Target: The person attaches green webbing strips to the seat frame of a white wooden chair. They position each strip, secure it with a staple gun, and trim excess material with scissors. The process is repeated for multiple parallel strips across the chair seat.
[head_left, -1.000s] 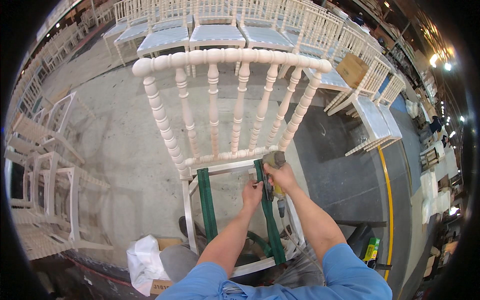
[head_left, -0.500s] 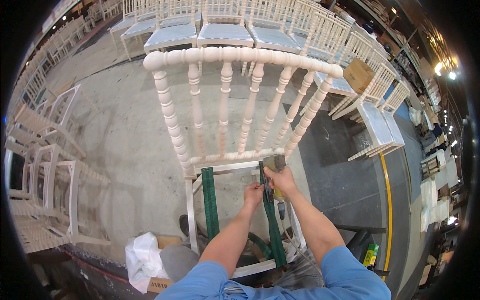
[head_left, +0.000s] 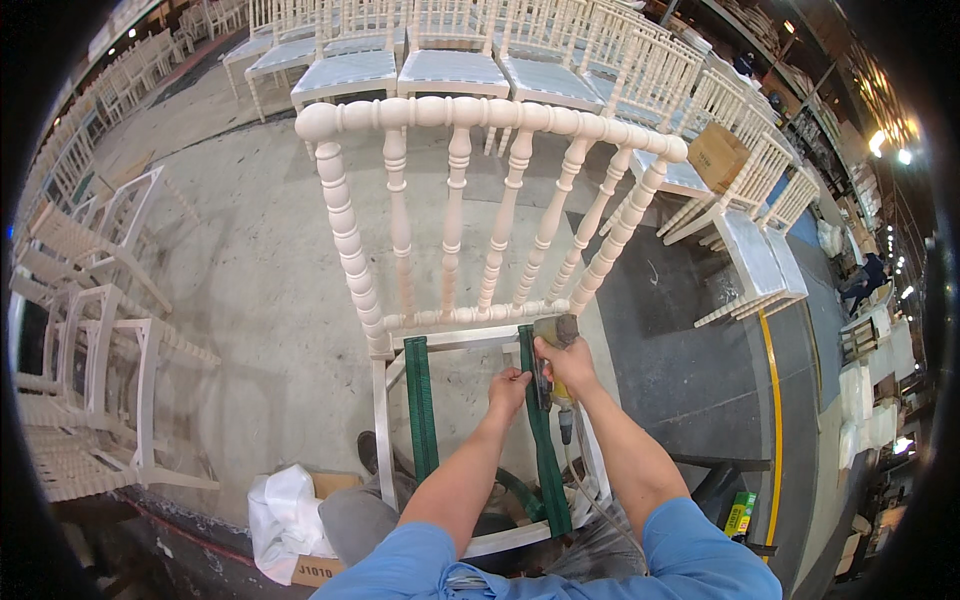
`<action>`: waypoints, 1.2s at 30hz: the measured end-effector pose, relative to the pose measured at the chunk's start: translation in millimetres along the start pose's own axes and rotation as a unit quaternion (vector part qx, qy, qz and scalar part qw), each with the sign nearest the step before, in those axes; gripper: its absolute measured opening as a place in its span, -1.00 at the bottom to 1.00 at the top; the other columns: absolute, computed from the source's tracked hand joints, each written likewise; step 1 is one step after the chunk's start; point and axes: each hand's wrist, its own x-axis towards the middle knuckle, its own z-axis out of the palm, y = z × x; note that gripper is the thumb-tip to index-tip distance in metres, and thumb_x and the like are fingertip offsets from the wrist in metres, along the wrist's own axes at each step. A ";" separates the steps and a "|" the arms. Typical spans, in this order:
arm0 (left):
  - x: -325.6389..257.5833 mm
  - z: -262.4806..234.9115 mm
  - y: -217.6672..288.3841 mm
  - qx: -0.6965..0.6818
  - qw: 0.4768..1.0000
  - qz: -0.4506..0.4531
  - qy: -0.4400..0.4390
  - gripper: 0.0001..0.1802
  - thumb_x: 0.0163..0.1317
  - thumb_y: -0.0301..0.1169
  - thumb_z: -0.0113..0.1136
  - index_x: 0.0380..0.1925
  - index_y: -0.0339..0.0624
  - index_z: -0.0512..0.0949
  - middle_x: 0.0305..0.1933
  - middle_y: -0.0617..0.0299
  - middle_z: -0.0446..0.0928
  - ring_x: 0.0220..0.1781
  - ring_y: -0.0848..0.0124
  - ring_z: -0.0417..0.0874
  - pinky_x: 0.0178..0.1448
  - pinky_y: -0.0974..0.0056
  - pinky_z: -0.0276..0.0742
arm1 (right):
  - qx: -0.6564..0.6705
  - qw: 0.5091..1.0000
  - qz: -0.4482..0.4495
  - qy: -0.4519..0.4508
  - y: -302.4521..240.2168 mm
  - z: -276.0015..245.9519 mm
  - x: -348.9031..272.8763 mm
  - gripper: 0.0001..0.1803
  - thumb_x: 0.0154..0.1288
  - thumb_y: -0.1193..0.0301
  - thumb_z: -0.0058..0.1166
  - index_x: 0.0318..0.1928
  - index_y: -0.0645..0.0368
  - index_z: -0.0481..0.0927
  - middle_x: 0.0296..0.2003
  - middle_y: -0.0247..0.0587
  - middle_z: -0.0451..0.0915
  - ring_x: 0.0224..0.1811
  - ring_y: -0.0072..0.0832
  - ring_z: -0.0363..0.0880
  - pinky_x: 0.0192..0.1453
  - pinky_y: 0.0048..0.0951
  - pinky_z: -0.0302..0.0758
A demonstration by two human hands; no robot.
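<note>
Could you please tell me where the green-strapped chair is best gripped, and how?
Probably by its top rail, from above: rounded and bare, it has gaps between spindles below; the right hand holds a tool at the seat frame.

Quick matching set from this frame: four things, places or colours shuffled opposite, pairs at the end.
1. pneumatic staple gun
2. webbing straps
3. plastic bag
4. painted floor line

A. yellow, toward the right
B. green, over the seat frame
C. gripped in the right hand
D. white, at lower left

Pairs: 1-C, 2-B, 3-D, 4-A
</note>
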 end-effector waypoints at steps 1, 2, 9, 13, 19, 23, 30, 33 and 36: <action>0.4 0.2 -0.3 -0.015 0.999 0.041 0.008 -0.86 0.34 -0.37 0.37 -0.32 -0.20 0.64 -0.43 0.35 0.54 -0.42 0.51 0.46 -0.32 0.31 0.39 | -0.008 1.000 -0.006 -0.005 -1.6 -2.0 0.2 -0.74 0.38 0.29 0.36 -0.26 0.24 0.65 -0.47 -0.31 0.62 -0.66 -0.59 0.47 -0.62 -0.49 0.42; 0.7 0.2 -0.8 -0.018 0.999 0.039 0.007 -0.85 0.35 -0.36 0.37 -0.34 -0.19 0.64 -0.43 0.35 0.54 -0.42 0.52 0.45 -0.32 0.31 0.39 | -0.034 0.999 0.023 0.012 -2.1 -3.6 -0.5 -0.74 0.38 0.28 0.36 -0.26 0.24 0.65 -0.47 -0.32 0.62 -0.66 -0.59 0.47 -0.62 -0.49 0.42; -8.7 -2.8 5.3 -0.116 0.986 -0.103 -0.068 -0.84 0.44 -0.30 0.30 -0.19 -0.14 0.59 -0.35 0.30 0.61 -0.42 0.43 0.60 -0.32 0.22 0.53 | -0.073 0.997 -0.003 0.020 -5.8 -7.4 -0.2 -0.74 0.37 0.30 0.35 -0.21 0.26 0.64 -0.43 -0.30 0.64 -0.65 -0.58 0.48 -0.61 -0.48 0.43; -34.1 7.8 12.4 -0.191 0.969 -0.118 -0.106 -0.76 0.49 -0.31 0.20 0.01 -0.20 0.53 -0.23 0.16 0.66 -0.36 0.31 0.67 -0.26 0.14 0.62 | -0.022 1.000 -0.007 -0.005 -18.0 -23.4 -16.6 -0.70 0.34 0.26 0.38 -0.18 0.25 0.65 -0.47 -0.31 0.63 -0.65 -0.57 0.52 -0.59 -0.45 0.47; -112.7 14.8 -20.0 -0.243 0.919 -0.207 -0.231 -0.73 0.56 -0.26 0.10 0.04 -0.24 0.52 -0.01 0.03 0.68 -0.13 0.03 0.73 0.01 -0.01 0.70 | -0.141 0.990 0.023 0.002 -24.0 -139.3 -149.9 -0.65 0.29 0.19 0.40 -0.17 0.21 0.64 -0.48 -0.31 0.62 -0.63 -0.57 0.53 -0.49 -0.46 0.50; -184.3 5.7 -56.7 -0.273 0.889 -0.261 -0.261 -0.62 0.59 -0.07 0.02 0.12 -0.13 0.46 0.24 0.02 0.51 0.23 -0.04 0.53 0.34 -0.22 0.48 | -0.055 0.992 0.038 0.107 18.5 -221.4 -301.5 -0.66 0.35 0.26 0.37 -0.02 0.16 0.59 -0.47 -0.37 0.58 -0.57 -0.60 0.51 -0.44 -0.45 0.52; -279.7 1.7 -89.0 -0.105 0.890 -0.329 -0.298 -0.52 0.55 0.09 0.01 0.05 -0.11 0.50 -0.16 0.21 0.54 -0.07 0.19 0.55 0.12 0.07 0.50 | 0.109 0.951 0.149 0.248 155.6 -309.9 -484.4 -0.69 0.31 0.23 0.42 -0.16 0.18 0.64 -0.51 -0.31 0.58 -0.62 -0.58 0.47 -0.61 -0.47 0.38; -303.1 19.5 -95.4 -0.036 0.912 -0.300 -0.279 -0.40 0.56 0.14 -0.04 0.02 -0.26 0.52 -0.03 0.12 0.62 0.00 0.22 0.61 0.16 0.09 0.54 | 0.197 0.926 0.161 0.281 213.0 -332.6 -507.3 -0.62 0.24 0.19 0.49 -0.12 0.14 0.65 -0.47 -0.34 0.59 -0.61 -0.52 0.52 -0.59 -0.41 0.45; -314.5 53.2 -101.2 -0.027 0.900 -0.289 -0.326 -0.40 0.56 0.14 -0.04 0.02 -0.25 0.52 -0.03 0.12 0.62 -0.01 0.22 0.61 0.15 0.08 0.55 | 0.262 0.917 0.165 0.253 251.1 -350.9 -497.0 -0.47 0.25 0.07 0.48 0.02 0.18 0.65 -0.37 -0.25 0.63 -0.49 -0.50 0.60 -0.43 -0.40 0.61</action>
